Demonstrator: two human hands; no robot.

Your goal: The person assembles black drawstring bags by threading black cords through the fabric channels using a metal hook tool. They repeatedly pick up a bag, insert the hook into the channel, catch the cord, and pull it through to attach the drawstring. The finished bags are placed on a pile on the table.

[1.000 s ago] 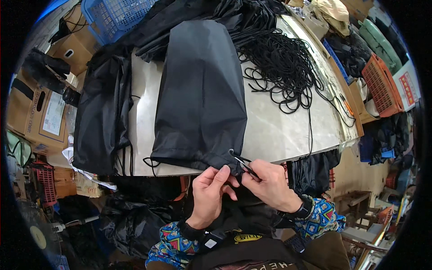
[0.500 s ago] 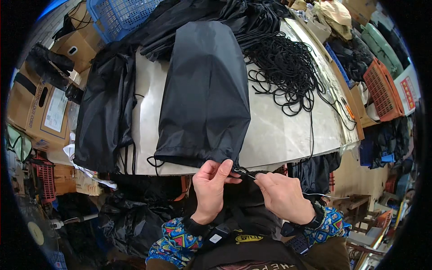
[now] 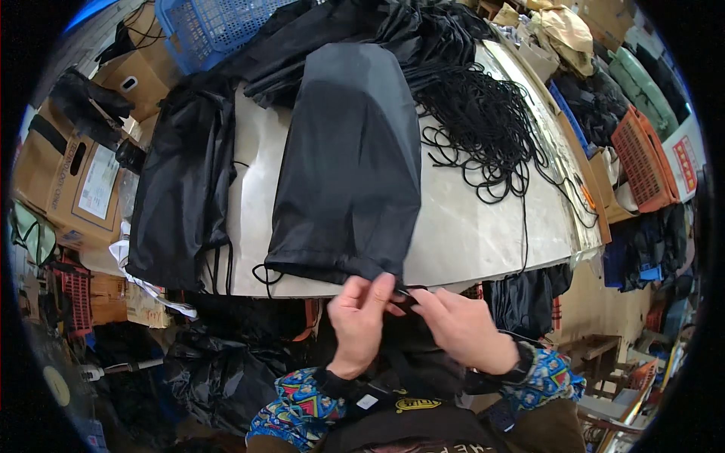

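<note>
- The black drawstring bag [image 3: 351, 162] lies flat on the pale table [image 3: 468, 234], its gathered mouth at the near edge, closest to the person.
- Left hand [image 3: 359, 321]: fingers pressed together, pinching the bag's near right corner at the table edge.
- Right hand [image 3: 461, 328]: thumb and forefinger closed on a small dark item beside that corner, probably the black cord end; the view is too dark to confirm.
- Change from the earlier frames: both hands have dropped slightly below the bag's edge and moved closer together; fingertips now nearly touch. The bag itself has not shifted.
- A loose pile of black cord [image 3: 483, 121] lies on the table right of the bag.
- A stack of black bags [image 3: 185, 189] hangs over the table edge left of the bag.
- A blue plastic basket [image 3: 215, 26] stands beyond the bag's far left corner.
</note>
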